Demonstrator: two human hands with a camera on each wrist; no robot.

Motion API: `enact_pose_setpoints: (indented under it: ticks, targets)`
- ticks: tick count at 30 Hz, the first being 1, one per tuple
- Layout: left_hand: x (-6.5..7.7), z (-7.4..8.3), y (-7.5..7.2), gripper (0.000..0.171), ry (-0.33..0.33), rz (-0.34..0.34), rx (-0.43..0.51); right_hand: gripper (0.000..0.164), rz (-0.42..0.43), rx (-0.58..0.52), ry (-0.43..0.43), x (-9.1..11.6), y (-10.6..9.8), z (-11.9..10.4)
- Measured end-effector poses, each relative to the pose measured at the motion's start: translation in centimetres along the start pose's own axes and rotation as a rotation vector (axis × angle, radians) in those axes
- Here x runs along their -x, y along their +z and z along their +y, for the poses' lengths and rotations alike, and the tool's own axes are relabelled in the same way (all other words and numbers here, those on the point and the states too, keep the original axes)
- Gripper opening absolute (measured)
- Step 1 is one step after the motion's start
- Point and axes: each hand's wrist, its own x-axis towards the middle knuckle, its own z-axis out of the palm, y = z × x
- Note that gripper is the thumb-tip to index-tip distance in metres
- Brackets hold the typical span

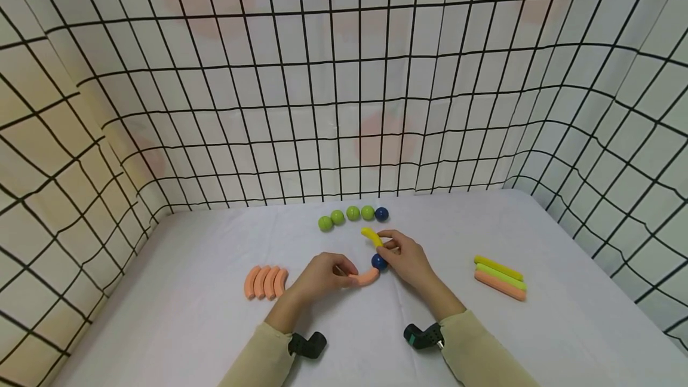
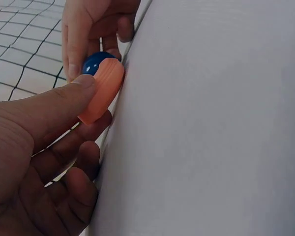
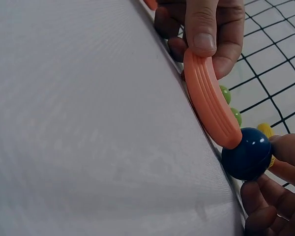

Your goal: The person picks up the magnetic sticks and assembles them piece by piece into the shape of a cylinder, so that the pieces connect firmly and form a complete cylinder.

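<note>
My left hand (image 1: 321,278) pinches one end of a curved orange ridged piece (image 1: 368,278) between thumb and fingers. The other end of that piece meets a glossy dark blue ball (image 3: 247,154). My right hand (image 1: 407,257) pinches a curved yellow piece (image 1: 371,236) on the ball's far side, its fingers close beside the ball. In the right wrist view the yellow piece is mostly hidden behind the ball and fingers. Orange piece, ball and yellow piece form one bent line; whether they are fixed together I cannot tell.
Several curved orange pieces (image 1: 266,282) lie side by side at left. Green balls (image 1: 353,213) and another blue ball (image 1: 381,214) form a row farther back. Yellow, green and orange straight sticks (image 1: 500,278) lie at right. Black netting (image 1: 333,106) borders the white table.
</note>
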Motion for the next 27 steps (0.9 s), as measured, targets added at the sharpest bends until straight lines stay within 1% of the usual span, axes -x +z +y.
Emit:
enact_pose_setpoints:
  ticks: [8, 17, 27]
  targets:
    - [0.14, 0.22, 0.3, 0.007, 0.037, 0.005, -0.017, 0.036, -0.007, 0.023, -0.008, 0.13, 0.09, -0.16]
    - [0.12, 0.38, 0.29, 0.006, 0.035, 0.005, -0.035, 0.04, -0.033, 0.051, -0.025, -0.04, 0.09, 0.09]
    - [0.21, 0.4, 0.42, 0.008, 0.069, 0.016, -0.034, 0.034, -0.027, 0.052, -0.075, 0.29, 0.13, -0.01]
